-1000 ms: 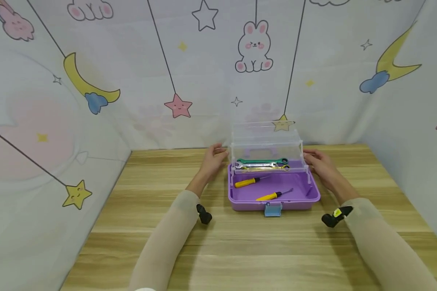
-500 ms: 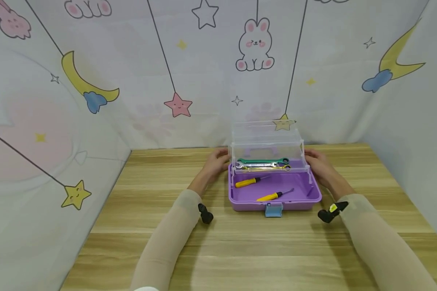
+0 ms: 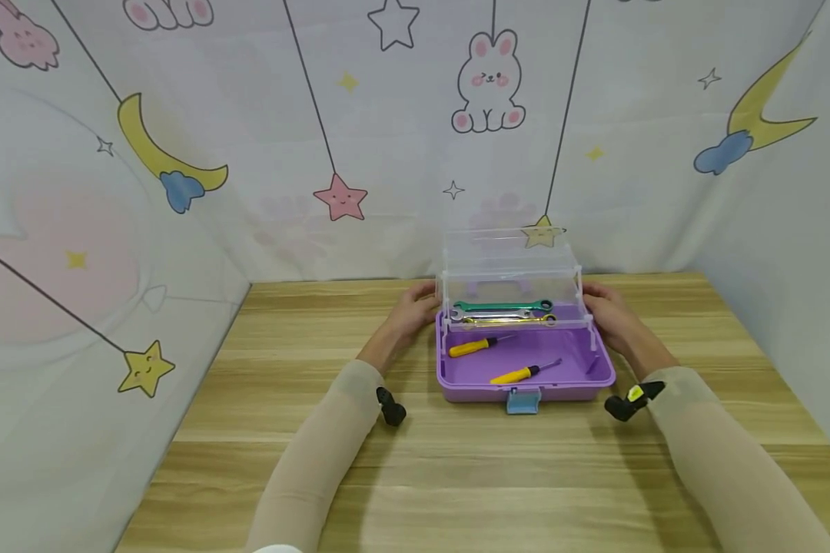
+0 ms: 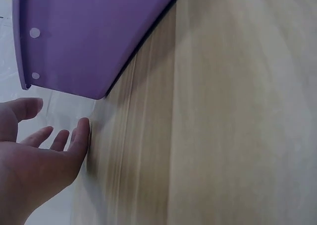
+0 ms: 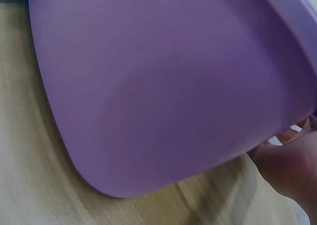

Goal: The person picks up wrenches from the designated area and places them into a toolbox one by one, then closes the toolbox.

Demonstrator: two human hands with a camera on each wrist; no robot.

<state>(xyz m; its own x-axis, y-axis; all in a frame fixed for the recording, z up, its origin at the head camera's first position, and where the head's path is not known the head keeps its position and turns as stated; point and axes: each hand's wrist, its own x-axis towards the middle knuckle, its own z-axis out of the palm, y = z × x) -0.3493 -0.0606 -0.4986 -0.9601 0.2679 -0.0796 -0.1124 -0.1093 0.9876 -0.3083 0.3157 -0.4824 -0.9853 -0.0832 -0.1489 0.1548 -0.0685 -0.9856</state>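
Note:
A purple toolbox [image 3: 459,393] stands at the back of the table with its clear lid [image 3: 498,250] raised. Its clear tray [image 3: 579,296] holds a green wrench [image 3: 501,306], a silver wrench [image 3: 494,315] and a yellow wrench [image 3: 508,322]. Two yellow-handled screwdrivers [image 3: 467,348] lie in the bottom. My left hand [image 3: 413,313] is by the rear left corner; in the left wrist view its fingers [image 4: 79,140] are spread loosely, a little off the purple wall. My right hand [image 3: 610,316] reaches around the rear right corner, fingers partly hidden behind the box in the right wrist view.
A pale blue latch [image 3: 523,401] hangs at the toolbox front. White fabric printed with a rabbit [image 3: 487,81], stars and moons stands close behind the box and along both sides. Wood-grain table [image 3: 498,476] extends in front.
My left hand has drawn in toward the box's rear left corner, and my right hand has closed in slightly on its side. The box and tools keep their places; the view shifts a little.

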